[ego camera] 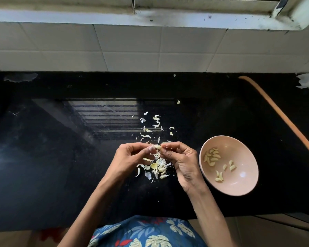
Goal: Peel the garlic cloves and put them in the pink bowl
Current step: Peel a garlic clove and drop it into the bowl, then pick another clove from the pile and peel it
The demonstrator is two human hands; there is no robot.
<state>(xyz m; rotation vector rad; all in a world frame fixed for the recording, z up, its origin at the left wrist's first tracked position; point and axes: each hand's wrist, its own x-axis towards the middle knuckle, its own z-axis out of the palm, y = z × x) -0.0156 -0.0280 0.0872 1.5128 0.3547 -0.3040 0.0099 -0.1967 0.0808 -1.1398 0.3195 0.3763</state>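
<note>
Nearest the camera, a blue garment (pixel 150 232) printed with pale leaves and red flecks is showing at the bottom edge, and two bare forearms are reaching out from either side of it over a glossy black countertop (pixel 61 157). The left hand (pixel 132 157) and the right hand (pixel 180 157) are meeting above the counter, the curled fingertips of each pinching one end of a single garlic clove (pixel 157 147) held between them. Directly beneath the hands, one heap of cloves and papery skins (pixel 158 167) is lying on the stone. Just to the right of the right hand, one pink bowl (pixel 243 157) is sitting on the counter, holding peeled cloves (pixel 211 156), roughly fourteen, in three loose groups, though the exact count is hard to read. Beyond the hands, loose skins (pixel 148 130), some two dozen flakes, are lying scattered across the polished surface, which is reflecting a slatted window. One orange hose (pixel 278 111) is running diagonally along the right side. At the counter's back edge, two white scraps are lying, one at the far left (pixel 21 77) and one at the far right (pixel 308 82). Behind them, a white tiled wall (pixel 132 47) is rising to a stained, pale window sill (pixel 78 16).
</note>
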